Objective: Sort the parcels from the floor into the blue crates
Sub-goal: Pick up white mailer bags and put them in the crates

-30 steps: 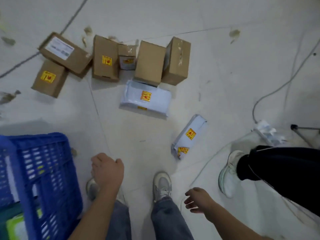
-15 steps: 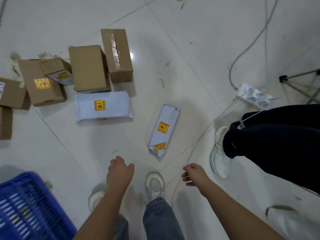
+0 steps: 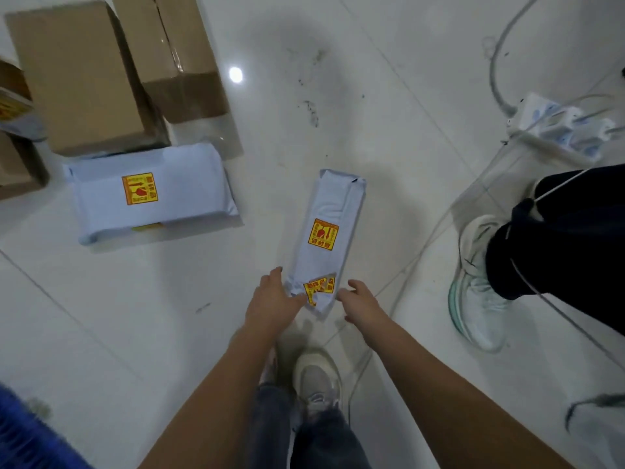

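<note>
A long narrow pale-blue parcel [image 3: 326, 238] with yellow stickers lies on the white floor, pointing away from me. My left hand [image 3: 272, 299] is at its near left corner, fingers spread and touching the edge. My right hand [image 3: 360, 301] is just right of the near end, fingers relaxed, holding nothing. A wider pale-blue parcel [image 3: 152, 194] lies to the left. Behind it stand brown cardboard boxes [image 3: 77, 76]. A blurred corner of a blue crate [image 3: 30, 434] shows at the bottom left.
Another person's dark trouser leg and white shoe [image 3: 480, 286] stand close on the right. A white power strip [image 3: 554, 126] with cables trails across the floor at the upper right. My own shoe [image 3: 316, 377] is just below the narrow parcel.
I have leaned down and forward. Both hands moved from hanging loosely near my feet to either side of the narrow parcel's near end. The crate slid almost out of view.
</note>
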